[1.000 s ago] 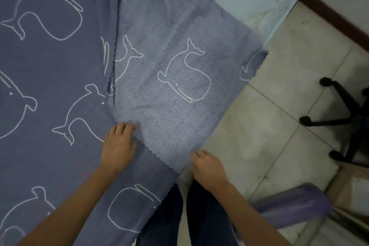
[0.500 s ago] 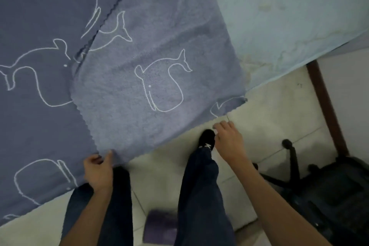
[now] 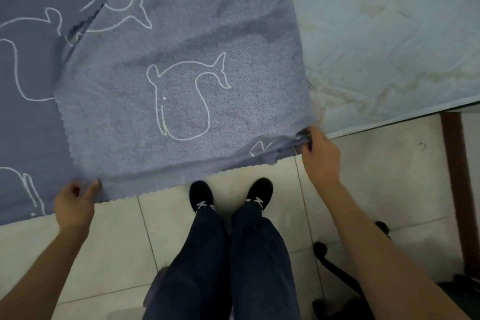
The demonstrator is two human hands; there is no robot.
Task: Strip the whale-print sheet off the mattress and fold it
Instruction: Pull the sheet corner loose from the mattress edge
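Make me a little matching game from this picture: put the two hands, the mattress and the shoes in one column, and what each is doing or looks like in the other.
Things:
1. left hand
2. right hand
3. mattress
4. shoes

Descriptions:
A. black, standing on the tiled floor
B. bare and pale blue
C. grips a corner of the sheet right beside the bare mattress
D. pinches the sheet's wavy edge, away from the bare mattress

Pairs: 1-D, 2-C, 3-B, 4-A.
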